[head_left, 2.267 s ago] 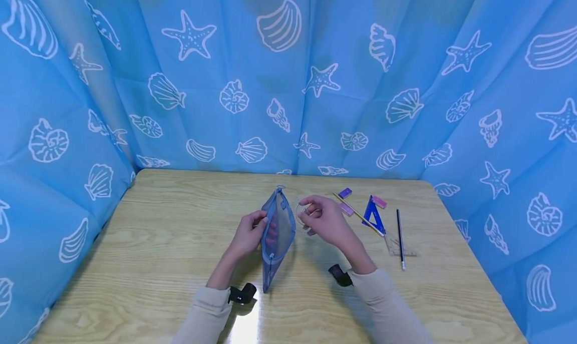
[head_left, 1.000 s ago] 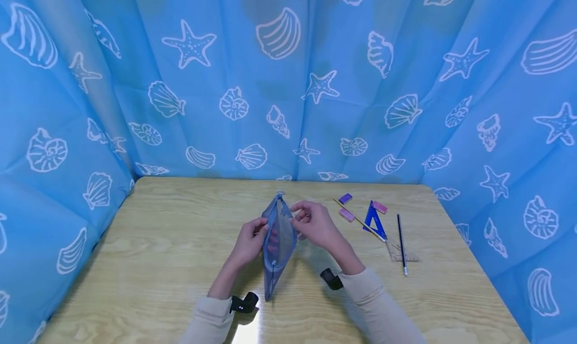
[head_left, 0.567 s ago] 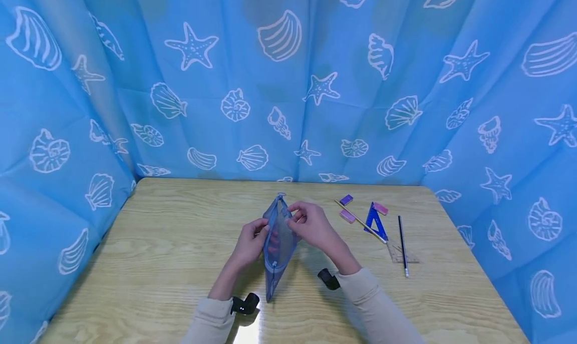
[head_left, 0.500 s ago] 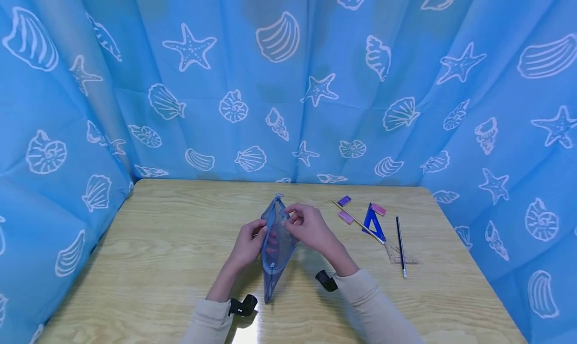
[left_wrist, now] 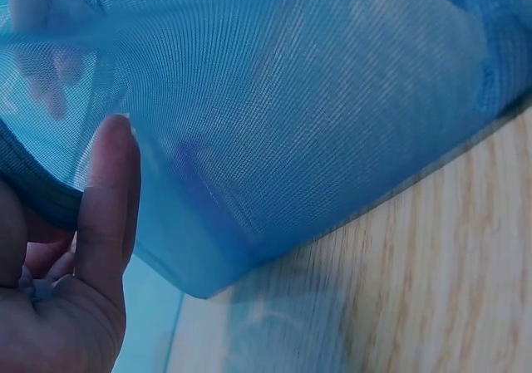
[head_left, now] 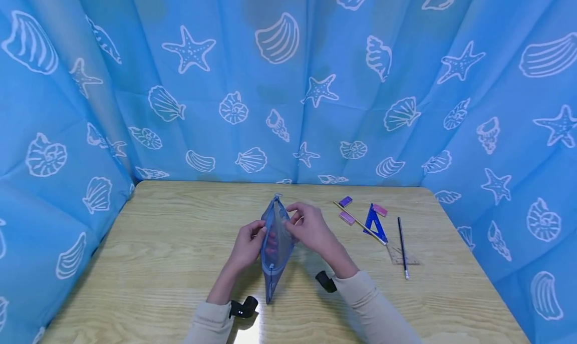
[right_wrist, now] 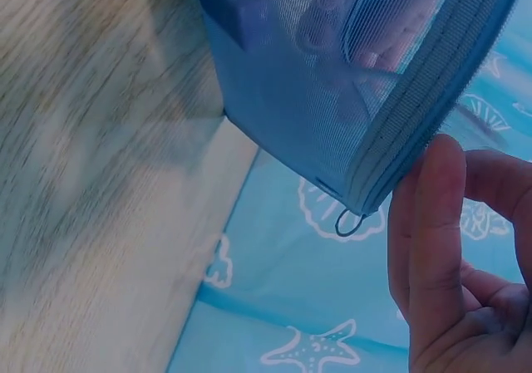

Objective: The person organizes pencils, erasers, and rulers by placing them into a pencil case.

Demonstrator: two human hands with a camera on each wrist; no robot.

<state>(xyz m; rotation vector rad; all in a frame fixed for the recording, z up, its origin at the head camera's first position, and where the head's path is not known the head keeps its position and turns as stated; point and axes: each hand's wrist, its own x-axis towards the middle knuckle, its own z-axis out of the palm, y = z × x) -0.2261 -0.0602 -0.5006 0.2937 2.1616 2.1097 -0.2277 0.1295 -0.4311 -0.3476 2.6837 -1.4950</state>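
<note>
head view: left hand (head_left: 247, 245) and right hand (head_left: 308, 227) pinch opposite rims of an unzipped blue mesh pouch (head_left: 278, 251) over the counter (head_left: 162, 239); opening looks done, while a blue plastic triangle (head_left: 372, 215) and slim black pencil (head_left: 402, 248) lie outside. left wrist view: a purple blur (left_wrist: 194, 159) shows through. right wrist view: a small dark block (right_wrist: 247, 20) seems inside.

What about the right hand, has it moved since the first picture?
Yes. In the head view, the right hand has moved left, farther from the purple eraser, to the pouch.
</note>
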